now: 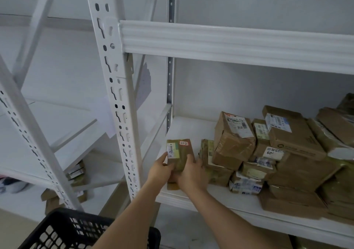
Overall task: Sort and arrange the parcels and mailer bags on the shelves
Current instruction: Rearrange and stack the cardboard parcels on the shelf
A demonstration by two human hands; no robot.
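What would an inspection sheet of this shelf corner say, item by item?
Surface: white metal shelf, bare at its left end.
Job's things: small brown parcel with a barcode label and a red-edged sticker, upright near the shelf's left end; pile of brown parcels stacked to its right.
Clutter: black plastic crate below; a few parcels on the lower left shelf.
Grippers: left hand and right hand both hold the small brown parcel.
Cables: nothing seen.
Surroundings: white slotted upright, plain grey wall.
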